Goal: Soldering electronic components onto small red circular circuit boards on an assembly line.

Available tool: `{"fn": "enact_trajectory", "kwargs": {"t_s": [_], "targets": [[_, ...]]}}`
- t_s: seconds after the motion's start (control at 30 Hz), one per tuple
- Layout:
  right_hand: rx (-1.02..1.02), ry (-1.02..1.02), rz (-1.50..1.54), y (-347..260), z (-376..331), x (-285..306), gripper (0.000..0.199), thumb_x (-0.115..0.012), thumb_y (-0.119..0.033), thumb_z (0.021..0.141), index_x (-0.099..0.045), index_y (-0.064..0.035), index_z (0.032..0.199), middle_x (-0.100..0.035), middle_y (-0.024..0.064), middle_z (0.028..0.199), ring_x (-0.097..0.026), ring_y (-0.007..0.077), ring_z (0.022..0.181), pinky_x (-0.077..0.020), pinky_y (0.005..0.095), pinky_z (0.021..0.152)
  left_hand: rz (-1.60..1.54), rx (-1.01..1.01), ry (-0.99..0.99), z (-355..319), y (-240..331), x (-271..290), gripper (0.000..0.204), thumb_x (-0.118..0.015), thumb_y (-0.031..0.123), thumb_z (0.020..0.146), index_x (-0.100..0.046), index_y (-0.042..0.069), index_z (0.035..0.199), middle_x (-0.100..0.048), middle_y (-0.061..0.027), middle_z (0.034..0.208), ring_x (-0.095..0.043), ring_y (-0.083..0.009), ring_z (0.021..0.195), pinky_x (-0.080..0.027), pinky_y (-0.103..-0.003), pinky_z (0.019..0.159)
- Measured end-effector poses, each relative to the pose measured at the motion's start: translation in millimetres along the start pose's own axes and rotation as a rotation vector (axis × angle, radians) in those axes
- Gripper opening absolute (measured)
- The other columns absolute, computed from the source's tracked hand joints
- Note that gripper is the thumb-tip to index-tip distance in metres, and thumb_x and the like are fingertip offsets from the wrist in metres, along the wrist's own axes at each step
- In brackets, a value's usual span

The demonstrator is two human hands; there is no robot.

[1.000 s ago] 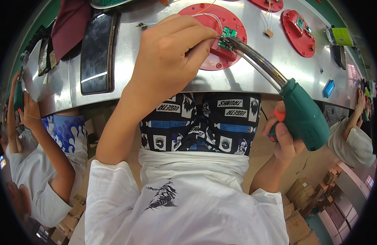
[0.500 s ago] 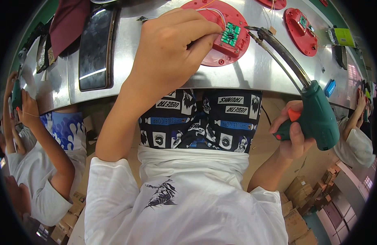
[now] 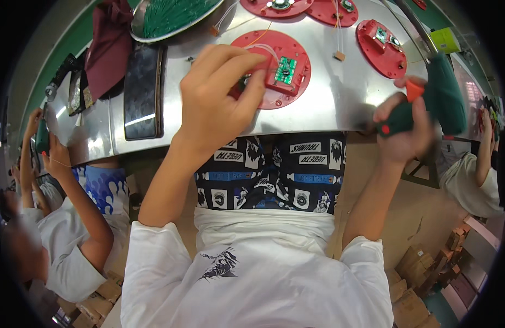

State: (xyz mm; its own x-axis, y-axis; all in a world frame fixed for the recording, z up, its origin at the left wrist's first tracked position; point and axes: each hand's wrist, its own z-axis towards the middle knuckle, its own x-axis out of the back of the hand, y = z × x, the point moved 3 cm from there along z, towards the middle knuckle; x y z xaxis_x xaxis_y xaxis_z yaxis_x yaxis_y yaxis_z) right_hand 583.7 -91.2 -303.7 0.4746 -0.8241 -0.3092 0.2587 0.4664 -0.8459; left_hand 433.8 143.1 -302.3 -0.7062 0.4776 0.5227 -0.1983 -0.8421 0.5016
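While pinching at the near-left edge of the red disc (image 3: 271,68), the left hand (image 3: 219,104) is curling its thumb and fingers closed on something small there; what exactly sits between the fingertips is hidden, but the grip is likely steadying the disc so it isn't sliding on the steel table (image 3: 329,109). Sitting on the disc's middle, just right of those fingertips, a small green circuit board (image 3: 286,70) on a pinkish block is trailing thin white wires toward the hand. Off to the right of the disc, past the table's near edge, the right hand (image 3: 403,131) is wrapping closed around a green electric screwdriver (image 3: 441,98) with an orange trigger, its metal shaft angling up and away, so the bit is parked clear of the board. Beyond the disc, more red discs (image 3: 381,41) are lying in a row. Left of the disc, a dark tray (image 3: 143,93) and maroon cloth (image 3: 107,46) are lying. Far left, another person's arm (image 3: 72,180) is working.
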Motion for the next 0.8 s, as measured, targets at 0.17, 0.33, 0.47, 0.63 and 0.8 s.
{"fn": "enact_trajectory", "kwargs": {"t_s": [0.17, 0.33, 0.47, 0.63, 0.8], "targets": [[-0.124, 0.155, -0.066, 8.5, 12.3, -3.8, 0.037, -0.05, -0.025, 0.097, -0.054, 0.007, 0.116, -0.061, 0.0166, 0.084, -0.05, 0.0158, 0.047, -0.0416, 0.0292, 0.042, 0.152, -0.148, -0.178, 36.6, 13.4, 25.2, 0.057, -0.077, 0.01, 0.066, -0.065, 0.007, 0.122, -0.064, -0.0125, 0.117, -0.055, -0.0334, 0.11, -0.043, -0.042, 0.096], [-0.139, 0.339, 0.108, 0.3, -11.2, 26.9, 0.032, -0.05, -0.024, 0.097, -0.058, 0.006, 0.106, -0.06, 0.0133, 0.069, -0.05, 0.0161, 0.041, -0.0437, 0.0309, 0.041, 0.04, -0.187, -0.622, 30.0, 27.0, -4.5, 0.053, -0.078, 0.014, 0.068, -0.063, 0.008, 0.119, -0.061, -0.0155, 0.117, -0.052, -0.035, 0.113, -0.039, -0.045, 0.1], [-0.051, 0.434, 0.207, 8.7, -14.8, 16.2, 0.025, -0.052, -0.017, 0.096, -0.053, 0.0047, 0.109, -0.062, 0.0178, 0.094, -0.055, 0.0181, 0.044, -0.0463, 0.032, 0.04, -0.111, -0.199, -0.65, 67.6, 32.3, 18.4, 0.047, -0.085, 0.019, 0.057, -0.07, 0.005, 0.1, -0.061, -0.0126, 0.101, -0.059, -0.0305, 0.097, -0.049, -0.038, 0.086], [-0.113, 0.451, 0.226, 15.4, 1.5, 23.4, 0.024, -0.054, -0.022, 0.096, -0.057, 0.0015, 0.101, -0.059, 0.0107, 0.062, -0.055, 0.0199, 0.044, -0.0448, 0.0325, 0.041, 0.723, -0.373, -0.177, 175.1, -16.0, 14.7, 0.031, -0.067, 0.026, 0.091, -0.069, 0.006, 0.115, -0.063, -0.0159, 0.127, -0.057, -0.0373, 0.115, -0.046, -0.044, 0.096], [-0.099, 0.481, 0.154, 17.9, 12.5, 32.9, 0.027, -0.055, -0.026, 0.096, -0.057, 0.0001, 0.104, -0.053, 0.0098, 0.054, -0.053, 0.0196, 0.045, -0.0454, 0.0337, 0.045, 0.372, 0.14, -0.48, 174.2, -36.7, -29.8, 0.05, -0.07, 0.039, 0.089, -0.064, 0.006, 0.126, -0.062, -0.0169, 0.13, -0.054, -0.0387, 0.121, -0.043, -0.044, 0.101]]}}
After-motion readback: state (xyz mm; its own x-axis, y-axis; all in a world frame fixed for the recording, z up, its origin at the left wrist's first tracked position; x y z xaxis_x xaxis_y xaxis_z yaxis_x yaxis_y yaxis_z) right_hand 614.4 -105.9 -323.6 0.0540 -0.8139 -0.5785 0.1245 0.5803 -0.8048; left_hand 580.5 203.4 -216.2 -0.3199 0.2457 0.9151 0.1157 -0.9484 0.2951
